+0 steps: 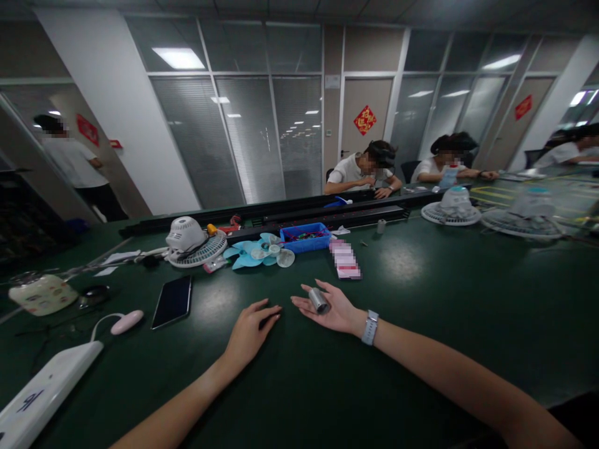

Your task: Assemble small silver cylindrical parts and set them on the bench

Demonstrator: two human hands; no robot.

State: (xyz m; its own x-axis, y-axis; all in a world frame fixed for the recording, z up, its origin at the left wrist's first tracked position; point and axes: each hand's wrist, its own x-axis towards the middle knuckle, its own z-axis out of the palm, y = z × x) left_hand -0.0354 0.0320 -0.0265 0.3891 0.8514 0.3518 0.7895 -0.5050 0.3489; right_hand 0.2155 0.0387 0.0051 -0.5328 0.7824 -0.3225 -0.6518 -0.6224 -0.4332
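My right hand (334, 312) is turned palm up just above the green table. Across its fingers and palm lies a small silver metal cylinder (319, 300), its dark end towards me; the exact kind of part is not clear. A light grey watch sits on that wrist. To the left, my left hand (250, 327) holds nothing and its fingers are apart, with thumb and fingertips pointing towards the right hand. A pink printed packet or paper (345, 259) lies beyond my right hand. Light blue fan blades (262, 251) rest farther off, past my left hand.
A blue tray (306, 237) of small parts stands at centre. White fan parts (187, 240) are at left, others (452, 209) at right. A phone (172, 302) and white power strip (51, 393) lie at left. Dark rails (332, 218) cross the far side; people sit behind.
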